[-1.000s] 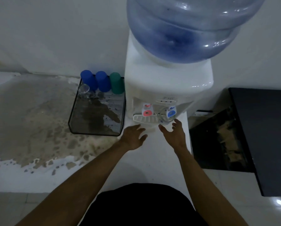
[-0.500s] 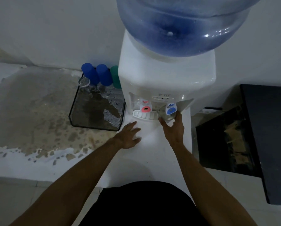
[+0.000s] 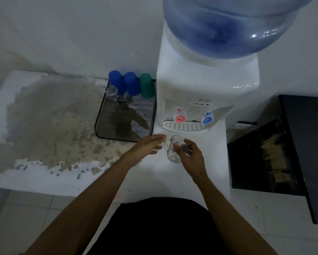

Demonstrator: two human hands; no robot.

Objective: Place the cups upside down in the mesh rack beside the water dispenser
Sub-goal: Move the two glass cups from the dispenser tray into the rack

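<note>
My right hand (image 3: 190, 155) grips a clear glass cup (image 3: 173, 150), held upright just in front of the water dispenser's drip tray (image 3: 184, 127). Beside the cup on its left, my left hand (image 3: 147, 147) is open with its fingers stretched toward the handle side. The black mesh rack (image 3: 125, 124) stands left of the white water dispenser (image 3: 200, 92). At the rack's back, upside down, stand two blue cups (image 3: 116, 81) (image 3: 132, 83) and a green cup (image 3: 146, 85). A clear glass (image 3: 112, 91) stands in the rack's back left corner.
The counter (image 3: 49, 122) left of the rack has worn, peeling paint. A large blue bottle (image 3: 231, 24) tops the dispenser, with a red tap (image 3: 180, 116) and a blue tap (image 3: 208, 118). A black cabinet (image 3: 305, 144) stands to the right.
My right hand has taken the clear glass cup from under the blue tap and drawn it back toward me. My left hand has lifted and moved next to the cup.
</note>
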